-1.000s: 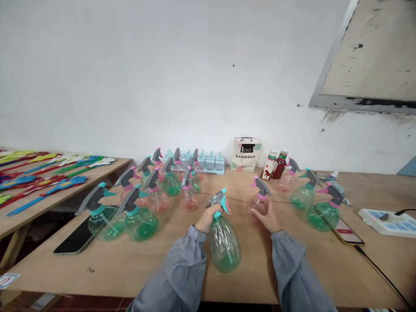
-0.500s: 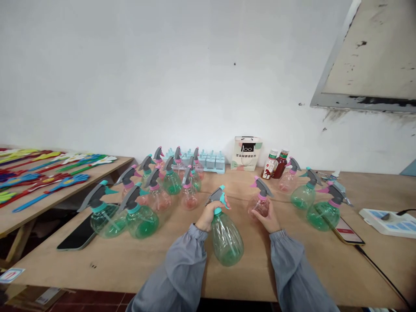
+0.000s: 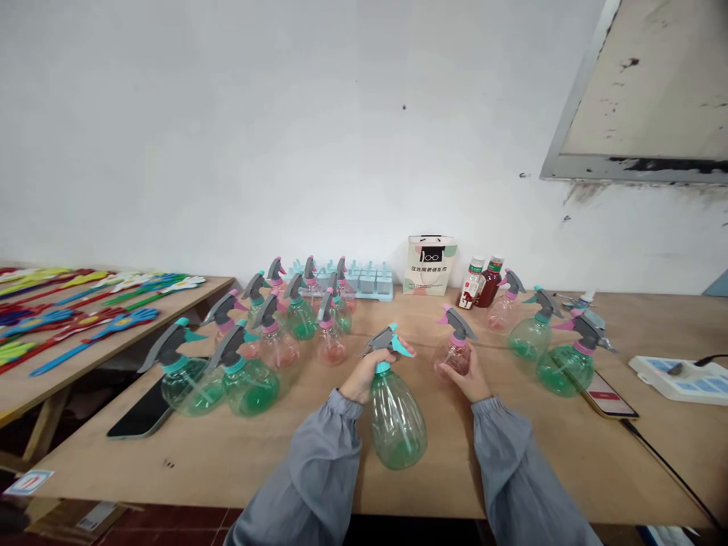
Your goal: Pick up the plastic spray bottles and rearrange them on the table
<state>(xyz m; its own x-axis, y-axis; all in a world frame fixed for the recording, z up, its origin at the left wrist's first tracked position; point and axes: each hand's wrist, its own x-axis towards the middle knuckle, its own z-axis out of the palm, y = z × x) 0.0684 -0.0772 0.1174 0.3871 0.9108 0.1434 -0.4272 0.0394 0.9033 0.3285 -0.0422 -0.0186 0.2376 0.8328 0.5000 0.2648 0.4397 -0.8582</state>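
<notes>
My left hand (image 3: pixel 365 373) is wrapped round the neck of a green spray bottle (image 3: pixel 398 421) with a grey head and a turquoise trigger; the bottle leans, its base toward me. My right hand (image 3: pixel 469 377) grips the body of a pink spray bottle (image 3: pixel 449 355) with a grey head and a pink trigger, upright on the table. Left of my hands stand several green and pink spray bottles, the nearest a green bottle (image 3: pixel 250 387). On the right are a pink bottle (image 3: pixel 503 311), a green bottle with a turquoise collar (image 3: pixel 528 339) and a green bottle with a pink collar (image 3: pixel 564 370).
Pale blue moulds (image 3: pixel 369 282), a paper bag (image 3: pixel 428 265) and two sauce bottles (image 3: pixel 471 284) stand by the wall. Phones lie at left (image 3: pixel 142 413) and right (image 3: pixel 608 398), the latter cabled. A white power strip (image 3: pixel 682 379) is far right. Colourful hand-shaped toys (image 3: pixel 114 326) cover the left table.
The turquoise trigger on the left-hand bottle now stands further out from the neck. My right hand keeps its hold on the pink bottle. The view has shifted slightly.
</notes>
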